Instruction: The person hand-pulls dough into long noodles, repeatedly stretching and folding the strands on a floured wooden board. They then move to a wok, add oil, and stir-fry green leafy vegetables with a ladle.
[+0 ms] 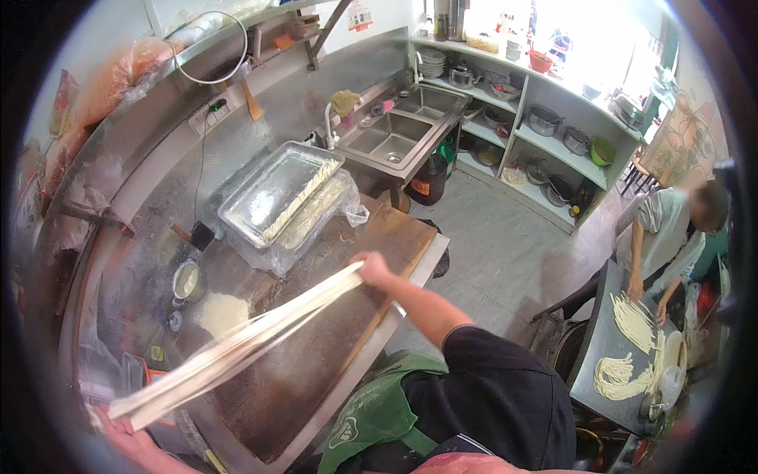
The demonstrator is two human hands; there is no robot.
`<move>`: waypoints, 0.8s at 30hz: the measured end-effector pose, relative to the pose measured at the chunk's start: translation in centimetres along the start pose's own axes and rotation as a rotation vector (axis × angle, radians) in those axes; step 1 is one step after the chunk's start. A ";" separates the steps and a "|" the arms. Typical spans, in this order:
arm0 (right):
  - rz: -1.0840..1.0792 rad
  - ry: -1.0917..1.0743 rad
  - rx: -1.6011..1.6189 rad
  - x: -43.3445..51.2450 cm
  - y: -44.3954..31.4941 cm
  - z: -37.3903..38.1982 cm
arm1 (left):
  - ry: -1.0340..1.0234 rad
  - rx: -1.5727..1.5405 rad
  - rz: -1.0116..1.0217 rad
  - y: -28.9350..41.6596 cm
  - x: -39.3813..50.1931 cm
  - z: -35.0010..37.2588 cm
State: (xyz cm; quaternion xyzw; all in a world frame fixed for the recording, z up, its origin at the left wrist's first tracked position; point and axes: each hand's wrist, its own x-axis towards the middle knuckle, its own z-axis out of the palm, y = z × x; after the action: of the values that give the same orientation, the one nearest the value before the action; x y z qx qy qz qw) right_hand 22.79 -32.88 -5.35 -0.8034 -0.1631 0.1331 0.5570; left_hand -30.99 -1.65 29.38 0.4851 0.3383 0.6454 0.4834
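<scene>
A long bundle of stretched dough strands (249, 340) spans the air above the brown wooden worktop (296, 379). My left hand (121, 429) grips its lower-left end. My right hand (374, 269) is closed round its other end, over the worktop near the front edge. Beneath the strands, partly covered by them, lies a heap of flour (224, 314). Behind them sits a metal tray (254, 195) with a row of twisted dough (302, 198) along one side. It rests on another tray wrapped in clear plastic (340, 219), which also holds dough.
A cleaver (202, 236), a metal pot (189, 281) and a brush (198, 441) lie around the worktop. Beyond the trays is a double sink (388, 139). Shelves (577, 157) hold pots. At right, a person (663, 237) handles dough strands (632, 323) on a metal table (592, 361).
</scene>
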 end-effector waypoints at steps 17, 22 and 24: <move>-0.804 -0.666 -1.291 -0.9 -4.4 -7.8 | 0.354 0.000 -0.627 -35.6 -9.7 -17.6; -0.540 -0.041 -1.050 -2.6 1.3 -3.7 | 0.250 -0.161 -0.740 -36.4 -14.8 -13.0; -0.387 0.014 -0.918 -3.2 1.9 -1.3 | 0.172 -0.191 -0.714 -35.8 -14.8 -11.3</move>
State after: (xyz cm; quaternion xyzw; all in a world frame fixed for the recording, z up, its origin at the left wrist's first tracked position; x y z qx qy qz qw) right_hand 20.57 -35.92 -6.58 -0.9216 -0.3472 -0.0639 0.1613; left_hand -30.25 -4.57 -10.83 0.2336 0.4638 0.5032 0.6907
